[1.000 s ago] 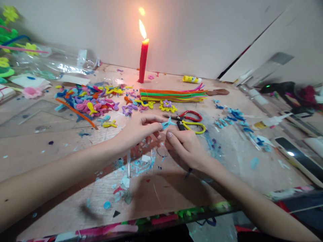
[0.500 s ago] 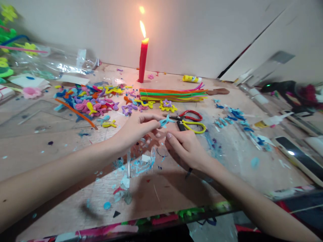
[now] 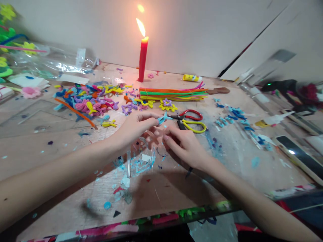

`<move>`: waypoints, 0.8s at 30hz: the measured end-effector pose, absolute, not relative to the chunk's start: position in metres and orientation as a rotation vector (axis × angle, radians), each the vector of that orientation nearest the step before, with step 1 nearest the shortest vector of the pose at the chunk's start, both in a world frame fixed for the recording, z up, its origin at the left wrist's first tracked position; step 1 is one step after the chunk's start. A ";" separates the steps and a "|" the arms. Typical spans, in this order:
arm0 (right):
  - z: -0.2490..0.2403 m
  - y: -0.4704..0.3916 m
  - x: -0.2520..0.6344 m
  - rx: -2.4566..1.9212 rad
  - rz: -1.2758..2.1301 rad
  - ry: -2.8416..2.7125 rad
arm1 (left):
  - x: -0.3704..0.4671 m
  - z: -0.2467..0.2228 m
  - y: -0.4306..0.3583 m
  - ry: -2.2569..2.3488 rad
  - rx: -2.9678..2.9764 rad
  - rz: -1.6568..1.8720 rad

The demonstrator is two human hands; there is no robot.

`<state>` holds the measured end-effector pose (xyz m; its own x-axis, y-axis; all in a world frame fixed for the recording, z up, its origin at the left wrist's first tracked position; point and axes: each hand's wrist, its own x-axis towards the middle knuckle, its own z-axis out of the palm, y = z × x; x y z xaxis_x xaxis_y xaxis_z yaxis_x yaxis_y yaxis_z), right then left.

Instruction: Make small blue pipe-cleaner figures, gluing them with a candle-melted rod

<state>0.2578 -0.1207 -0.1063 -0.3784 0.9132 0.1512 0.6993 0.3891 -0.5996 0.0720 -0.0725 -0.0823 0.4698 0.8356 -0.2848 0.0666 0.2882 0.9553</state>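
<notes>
No words or numbers can be read. Marks on the yellow and white tube (image 3: 191,78) near the far edge of the brown wooden tabletop (image 3: 63,206) are too tiny.

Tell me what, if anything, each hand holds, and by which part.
The left hand pinches a light-blue pipe cleaner by its left end; whether the right hand holds anything can't be told.

Stem piece (image 3: 164,119): in left hand (image 3: 138,129) | on table (image 3: 75,198): candle (image 3: 143,60), rear, before wall (image 3: 202,37); stem bundle (image 3: 171,94), nearer, extending right; glue stick (image 3: 191,78), behind bundle; pile of pieces (image 3: 88,99), left of bundle; scissors (image 3: 180,117), beyond right hand (image 3: 185,144); phone (image 3: 299,159), far right
</notes>
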 end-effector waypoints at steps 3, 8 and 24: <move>-0.107 -0.121 0.257 -1.282 0.802 -2.049 | 0.071 -0.084 -0.072 0.954 1.192 0.618; -0.103 -0.122 0.253 -1.135 1.067 -1.752 | 0.072 -0.084 -0.073 0.980 1.183 0.613; -0.104 -0.120 0.249 -1.120 1.203 -1.585 | 0.072 -0.089 -0.072 0.993 1.230 0.689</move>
<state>0.2489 -0.1197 -0.1042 -0.2555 0.9618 0.0978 0.1645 0.1429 -0.9760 0.0715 -0.0719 -0.0887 0.4337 0.8684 -0.2405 0.0783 0.2295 0.9701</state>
